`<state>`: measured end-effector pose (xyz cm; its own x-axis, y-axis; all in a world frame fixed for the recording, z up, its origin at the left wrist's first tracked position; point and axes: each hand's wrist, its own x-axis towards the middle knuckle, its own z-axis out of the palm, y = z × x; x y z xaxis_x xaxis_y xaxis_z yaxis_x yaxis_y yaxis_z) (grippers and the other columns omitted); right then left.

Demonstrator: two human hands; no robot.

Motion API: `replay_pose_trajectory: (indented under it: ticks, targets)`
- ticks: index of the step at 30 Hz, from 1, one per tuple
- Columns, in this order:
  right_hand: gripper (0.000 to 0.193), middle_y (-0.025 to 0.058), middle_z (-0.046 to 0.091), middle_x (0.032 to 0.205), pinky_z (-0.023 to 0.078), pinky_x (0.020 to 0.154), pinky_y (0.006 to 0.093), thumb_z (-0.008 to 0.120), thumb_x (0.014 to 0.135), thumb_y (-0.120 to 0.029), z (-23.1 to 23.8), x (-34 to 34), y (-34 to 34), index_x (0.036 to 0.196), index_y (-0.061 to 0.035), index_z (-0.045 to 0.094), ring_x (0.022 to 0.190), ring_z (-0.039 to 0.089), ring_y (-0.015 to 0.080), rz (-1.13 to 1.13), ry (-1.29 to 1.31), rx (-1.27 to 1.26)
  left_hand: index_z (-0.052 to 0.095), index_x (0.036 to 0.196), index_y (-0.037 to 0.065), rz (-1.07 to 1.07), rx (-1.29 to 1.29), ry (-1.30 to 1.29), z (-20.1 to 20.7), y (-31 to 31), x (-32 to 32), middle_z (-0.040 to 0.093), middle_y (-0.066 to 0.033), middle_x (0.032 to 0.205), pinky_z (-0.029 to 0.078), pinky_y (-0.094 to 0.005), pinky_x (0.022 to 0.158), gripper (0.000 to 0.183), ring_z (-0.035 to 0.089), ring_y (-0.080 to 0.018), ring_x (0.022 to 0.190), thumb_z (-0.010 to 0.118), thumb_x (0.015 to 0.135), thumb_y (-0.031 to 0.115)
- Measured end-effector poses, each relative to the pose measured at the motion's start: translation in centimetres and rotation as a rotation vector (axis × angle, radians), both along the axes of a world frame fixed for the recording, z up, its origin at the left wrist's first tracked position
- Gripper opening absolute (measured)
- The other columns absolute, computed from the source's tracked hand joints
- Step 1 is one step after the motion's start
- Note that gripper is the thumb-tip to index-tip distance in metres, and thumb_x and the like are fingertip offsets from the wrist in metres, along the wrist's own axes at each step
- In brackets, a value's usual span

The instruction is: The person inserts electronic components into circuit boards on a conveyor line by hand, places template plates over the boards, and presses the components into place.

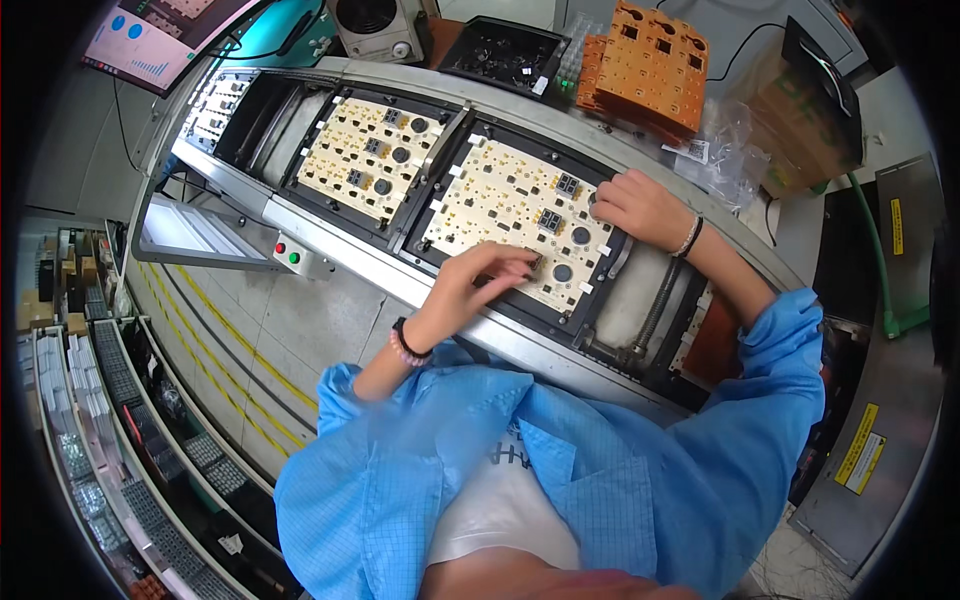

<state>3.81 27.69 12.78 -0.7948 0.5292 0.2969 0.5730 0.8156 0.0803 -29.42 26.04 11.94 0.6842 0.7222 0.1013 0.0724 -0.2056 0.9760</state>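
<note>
A cream circuit board [480, 190] lies in a black frame [445, 262] in front of me. My left hand [475, 280] is over its near edge, thumb and forefinger pinching a small dark square display module [536, 266] at the board's surface. Two similar display modules, one far [567, 184] and one in the middle [549, 220], sit farther up the board. Round black parts [581, 236] stand beside them. My right hand [645, 210] rests at the far right corner of the board, fingers curled together; what they hold, if anything, is hidden.
Left along the metal conveyor rail [380, 282] lies a second populated board [365, 155]. Behind stand a black tray of small parts [500, 55], stacked orange panels [645, 70], clear plastic bags [725, 150] and a cardboard box [800, 120]. A red-and-green button box [292, 256] juts from the near side.
</note>
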Motion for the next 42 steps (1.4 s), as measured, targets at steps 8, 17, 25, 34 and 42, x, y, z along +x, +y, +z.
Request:
replay_pose_trajectory:
  ticks: [8, 17, 25, 34, 42]
  targets:
    - [0.018, 0.0039, 0.053, 0.094, 0.044, 0.075, 0.0319, 0.061, 0.079, -0.014, 1.2, -1.0, 0.9, 0.096, -0.0103, 0.06, 0.085, 0.054, 0.0191, 0.065, -0.104, 0.049, 0.073, 0.104, 0.002, 0.104, 0.076, -0.041, -0.9, -1.3, -1.1, 0.072, -0.0095, 0.1, 0.058, -0.0267, 0.083, 0.019, 0.071, -0.0164, 0.093, 0.075, 0.085, -0.001]
    - [0.016, 0.0043, 0.056, 0.097, 0.046, 0.077, 0.0334, 0.066, 0.084, -0.016, 0.8, -0.9, 0.8, 0.098, -0.0095, 0.061, 0.088, 0.056, 0.0219, -0.009, -0.032, -0.135, 0.073, 0.104, 0.002, 0.064, 0.163, -0.031, -1.0, -0.9, -1.4, 0.069, -0.0088, 0.103, 0.057, -0.0266, 0.078, 0.017, 0.068, -0.0173, 0.091, 0.073, 0.088, -0.001]
    - [0.011, 0.0075, 0.061, 0.094, 0.046, 0.082, 0.0394, 0.069, 0.09, -0.018, 3.3, 2.5, 1.8, 0.095, -0.01, 0.063, 0.092, 0.059, 0.0293, -0.44, 0.202, -0.315, 0.071, 0.104, 0.001, 0.128, 0.157, -0.078, -1.4, -0.6, -1.7, 0.067, -0.0084, 0.098, 0.056, -0.0253, 0.074, 0.02, 0.067, -0.0162, 0.088, 0.075, 0.085, -0.002]
    - [0.016, 0.0068, 0.061, 0.093, 0.041, 0.082, 0.0395, 0.073, 0.085, -0.021, 3.1, -0.3, -0.9, 0.09, -0.0112, 0.061, 0.095, 0.058, 0.0282, -0.671, -0.006, -0.349, 0.07, 0.104, 0.002, 0.165, 0.144, -0.078, -1.7, -0.9, -2.0, 0.067, -0.007, 0.096, 0.054, -0.0249, 0.071, 0.021, 0.064, -0.015, 0.083, 0.076, 0.084, -0.001]
    - [0.018, 0.0037, 0.06, 0.095, 0.039, 0.083, 0.0416, 0.08, 0.076, -0.023, 0.6, -1.8, -1.0, 0.081, -0.0142, 0.065, 0.101, 0.056, 0.0253, -0.851, -0.313, -0.173, 0.066, 0.103, 0.009, 0.032, 0.545, 0.129, -0.1, -1.2, 0.8, 0.063, -0.0056, 0.088, 0.048, -0.0364, 0.075, 0.021, 0.059, -0.0267, 0.085, 0.075, 0.084, 0.013]
